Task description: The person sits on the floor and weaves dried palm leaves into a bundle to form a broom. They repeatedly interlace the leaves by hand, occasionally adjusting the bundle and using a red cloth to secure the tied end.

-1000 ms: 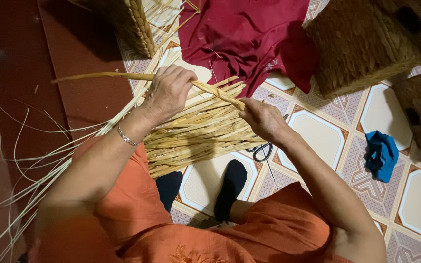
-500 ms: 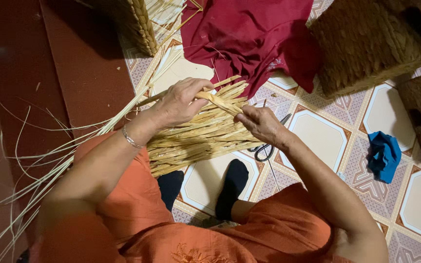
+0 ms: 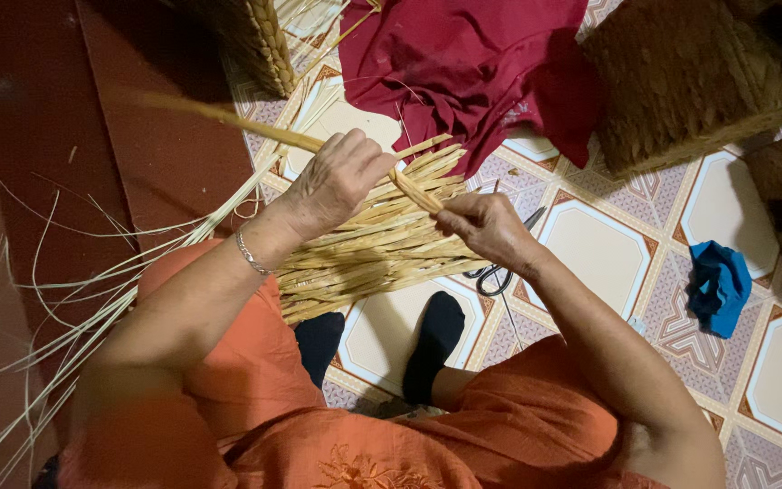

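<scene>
Patterned tile floor (image 3: 590,244) on the right, dark red flooring on the left, all seen from overhead. Sitting on the floor in orange clothes, black socks poking out underneath. Left hand (image 3: 337,181) wrapped around a long straw strand (image 3: 255,131), fingers curled tight over it, silver bracelet (image 3: 251,255) on the wrist. Right hand (image 3: 481,226) pinching the same strand at its near end, right over the half-woven straw mat (image 3: 373,249) lying in front of the knees. Loose straw stalks (image 3: 74,308) fanning out to the left.

For doing this bit well, probably: keep the strand taut between both hands, keep the twist even, and press it snug against the row already laid so no gap opens up. Probably worth keeping the pinch close to the weave, too.

Scissors (image 3: 500,263) mostly tucked under the right wrist, only handles and a blade tip showing. Dark red cloth (image 3: 463,63) cut off at the top edge, same for the woven baskets (image 3: 690,81) top right and another one top left. Blue rag (image 3: 719,285) crumpled on a tile, can't tell what it really is. Far end of the strand blurred. Fingertips of the right hand hidden behind the strand, so exact grip hard to make out.
</scene>
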